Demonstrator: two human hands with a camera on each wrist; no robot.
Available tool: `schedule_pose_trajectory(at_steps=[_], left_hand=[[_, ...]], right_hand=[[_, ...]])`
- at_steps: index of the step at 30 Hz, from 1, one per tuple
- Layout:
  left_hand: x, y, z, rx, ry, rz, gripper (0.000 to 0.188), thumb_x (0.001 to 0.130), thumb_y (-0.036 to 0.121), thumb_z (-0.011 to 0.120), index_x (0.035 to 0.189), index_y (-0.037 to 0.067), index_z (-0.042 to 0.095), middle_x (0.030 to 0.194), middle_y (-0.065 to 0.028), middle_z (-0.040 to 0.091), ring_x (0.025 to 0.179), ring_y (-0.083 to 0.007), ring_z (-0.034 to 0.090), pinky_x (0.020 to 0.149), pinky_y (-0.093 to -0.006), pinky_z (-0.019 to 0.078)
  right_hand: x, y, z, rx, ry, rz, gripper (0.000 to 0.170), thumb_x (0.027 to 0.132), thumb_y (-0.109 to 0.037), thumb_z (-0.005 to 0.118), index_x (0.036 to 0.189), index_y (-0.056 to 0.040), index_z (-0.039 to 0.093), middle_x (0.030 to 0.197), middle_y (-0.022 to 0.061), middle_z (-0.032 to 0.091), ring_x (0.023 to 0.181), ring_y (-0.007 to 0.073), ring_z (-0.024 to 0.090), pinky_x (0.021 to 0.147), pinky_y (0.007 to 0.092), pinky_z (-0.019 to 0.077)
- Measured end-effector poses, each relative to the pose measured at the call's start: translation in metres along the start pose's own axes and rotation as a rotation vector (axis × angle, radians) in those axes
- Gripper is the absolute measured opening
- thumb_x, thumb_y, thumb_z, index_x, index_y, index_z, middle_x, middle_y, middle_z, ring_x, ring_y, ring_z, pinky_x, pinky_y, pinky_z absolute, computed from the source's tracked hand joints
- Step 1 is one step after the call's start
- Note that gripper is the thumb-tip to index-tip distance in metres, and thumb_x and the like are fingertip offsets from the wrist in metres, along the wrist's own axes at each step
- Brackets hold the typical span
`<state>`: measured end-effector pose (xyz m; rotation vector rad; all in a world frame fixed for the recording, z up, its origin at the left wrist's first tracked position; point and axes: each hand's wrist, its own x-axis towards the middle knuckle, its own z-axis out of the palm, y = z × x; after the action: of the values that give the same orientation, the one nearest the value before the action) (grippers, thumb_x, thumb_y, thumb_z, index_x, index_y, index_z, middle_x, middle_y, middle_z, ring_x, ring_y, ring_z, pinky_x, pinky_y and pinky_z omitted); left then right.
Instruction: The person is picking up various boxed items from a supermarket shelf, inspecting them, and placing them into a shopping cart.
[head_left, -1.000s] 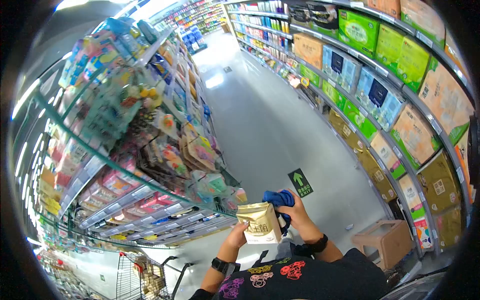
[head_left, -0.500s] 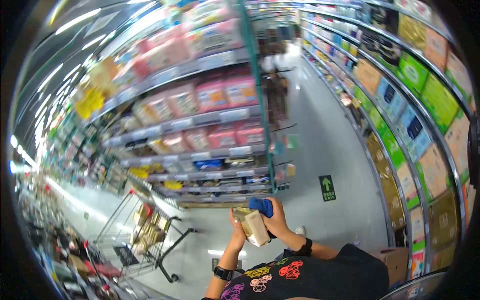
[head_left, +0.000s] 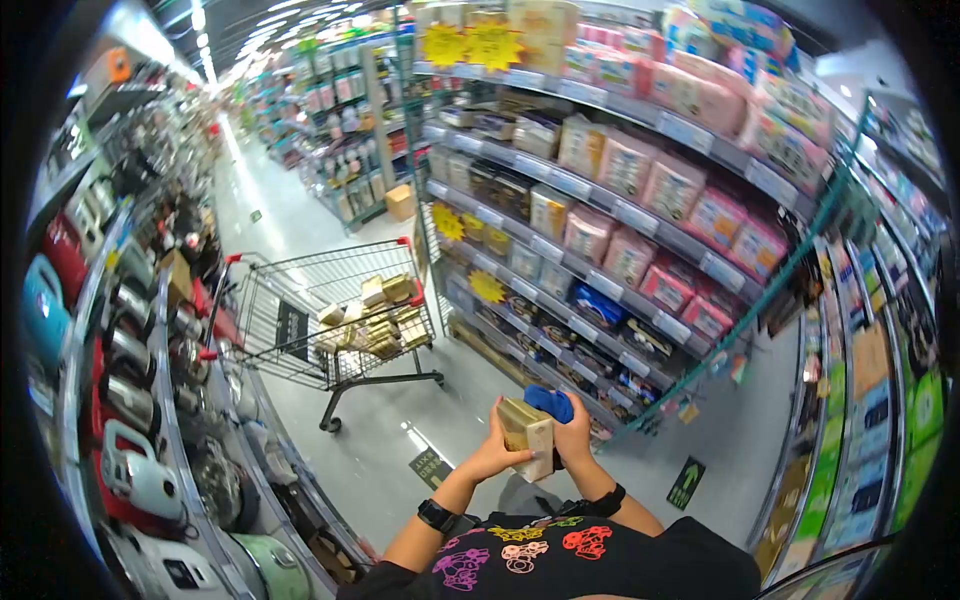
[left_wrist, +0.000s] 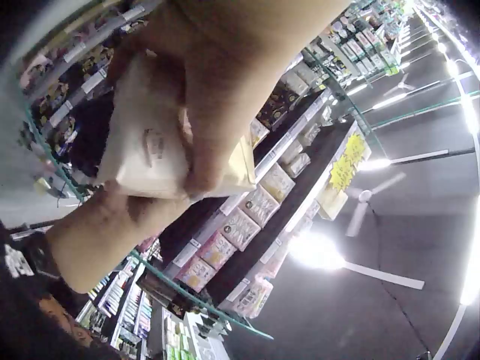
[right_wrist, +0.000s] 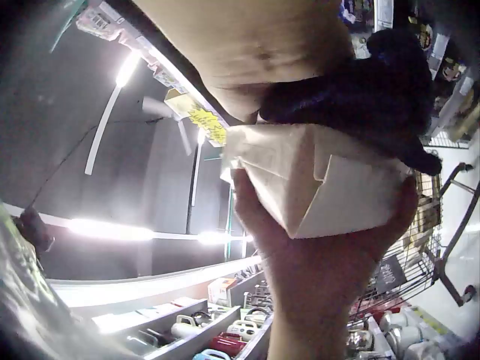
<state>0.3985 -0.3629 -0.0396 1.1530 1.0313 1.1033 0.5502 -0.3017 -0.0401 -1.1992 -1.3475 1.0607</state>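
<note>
A gold and white block-shaped pack (head_left: 528, 432) is held in front of my chest. My left hand (head_left: 487, 456) grips it, with the thumb across its near side. In the right wrist view, fingers of that hand lie along both sides of the pack's white end (right_wrist: 349, 196). My right hand (head_left: 574, 438) holds a bunched dark blue cloth (head_left: 549, 403) against the pack's far right side. The left wrist view shows the pack (left_wrist: 154, 150) between both hands. The right palm is mostly hidden by the cloth and the pack.
A wire shopping cart (head_left: 330, 310) with several similar gold packs (head_left: 385, 315) stands ahead to the left. Shelves of pink packs (head_left: 630, 165) rise in front. Kettles (head_left: 140, 470) line the left shelf. Another shelf (head_left: 860, 430) runs along the right.
The head view has swung left from the tissue aisle, bringing the cart nearer the middle. Both hands still hold the pack and cloth; the pack has been turned and tilted.
</note>
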Motion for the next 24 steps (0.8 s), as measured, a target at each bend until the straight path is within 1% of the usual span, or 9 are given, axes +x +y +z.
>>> schedule_pose_trajectory(at_steps=[2,5,6,9,12,16,19,20,24], left_hand=[[0.009,0.002,-0.008,-0.124,0.129,-0.008,0.109,0.072,0.014,0.072,0.139,0.014,-0.014,0.140,-0.0179,0.021,0.127,-0.0276,0.030,0.101,-0.0385,0.0321],[0.032,-0.008,-0.027,0.019,0.329,0.026,0.107,0.072,0.013,0.071,0.139,0.013,-0.013,0.140,-0.0194,0.019,0.126,-0.0284,0.031,0.100,-0.0382,0.0333],[0.043,-0.010,-0.032,0.069,0.360,0.072,0.114,0.067,0.023,0.075,0.139,0.008,-0.012,0.136,-0.0223,0.024,0.126,-0.0323,0.030,0.103,-0.0386,0.0283],[0.069,0.008,-0.038,0.239,0.380,0.176,0.115,0.066,0.024,0.076,0.138,0.006,-0.012,0.136,-0.0230,0.025,0.126,-0.0333,0.031,0.104,-0.0385,0.0274],[0.084,0.028,-0.039,0.143,0.278,0.131,0.115,0.067,0.027,0.076,0.139,0.008,-0.011,0.139,-0.0229,0.018,0.129,-0.0322,0.023,0.105,-0.0389,0.0235],[0.103,0.018,-0.042,0.360,0.368,0.157,0.120,0.063,0.033,0.078,0.139,0.007,-0.012,0.139,-0.0241,0.013,0.131,-0.0331,0.018,0.106,-0.0396,0.0204],[0.113,0.019,-0.055,0.478,0.393,0.021,0.123,0.059,0.038,0.079,0.139,0.004,-0.009,0.138,-0.0259,0.012,0.130,-0.0354,0.019,0.106,-0.0397,0.0199],[0.117,0.017,-0.057,0.507,0.415,0.013,0.123,0.059,0.038,0.079,0.139,0.003,-0.007,0.137,-0.0258,0.014,0.129,-0.0358,0.020,0.106,-0.0399,0.0204],[0.129,0.013,-0.058,0.522,0.556,0.073,0.118,0.056,0.039,0.079,0.139,0.003,0.005,0.133,-0.0259,0.025,0.125,-0.0383,0.028,0.104,-0.0427,0.0237]], right_hand=[[0.013,-0.010,0.007,0.214,-0.073,0.110,0.038,0.069,-0.005,0.071,0.103,-0.0014,0.055,0.093,0.0065,0.060,0.085,0.0155,0.057,0.076,0.0285,0.0455],[0.038,-0.010,0.018,0.405,-0.176,0.184,0.040,0.070,0.000,0.067,0.107,-0.0005,0.052,0.097,0.0060,0.059,0.085,0.0135,0.057,0.076,0.0264,0.0454],[0.045,-0.013,0.022,0.438,-0.186,0.176,0.041,0.070,0.000,0.066,0.108,-0.0005,0.051,0.097,0.0061,0.059,0.085,0.0136,0.057,0.076,0.0261,0.0452],[0.070,-0.017,0.027,0.402,-0.222,0.145,0.045,0.074,0.000,0.062,0.116,-0.0023,0.045,0.104,0.0070,0.055,0.091,0.0146,0.055,0.081,0.0274,0.0440],[0.101,-0.013,0.031,0.378,-0.341,0.079,0.047,0.082,-0.007,0.055,0.125,-0.0044,0.037,0.113,0.0091,0.049,0.098,0.0161,0.052,0.085,0.0297,0.0425],[0.130,-0.015,0.045,0.519,-0.432,0.468,0.054,0.090,-0.023,0.048,0.135,-0.0055,0.023,0.117,0.0120,0.048,0.103,0.0201,0.053,0.084,0.0317,0.0447],[0.144,-0.011,0.057,0.556,-0.395,0.666,0.050,0.090,-0.022,0.048,0.132,-0.0058,0.027,0.118,0.0117,0.050,0.104,0.0208,0.054,0.085,0.0327,0.0461],[0.151,-0.003,0.057,0.594,-0.564,0.615,0.041,0.091,-0.020,0.046,0.128,-0.0057,0.034,0.115,0.0103,0.052,0.101,0.0204,0.056,0.085,0.0331,0.0469],[0.158,0.005,0.069,0.713,-0.541,0.572,0.034,0.090,-0.014,0.049,0.122,-0.0050,0.042,0.111,0.0082,0.055,0.097,0.0192,0.057,0.084,0.0330,0.0474]])
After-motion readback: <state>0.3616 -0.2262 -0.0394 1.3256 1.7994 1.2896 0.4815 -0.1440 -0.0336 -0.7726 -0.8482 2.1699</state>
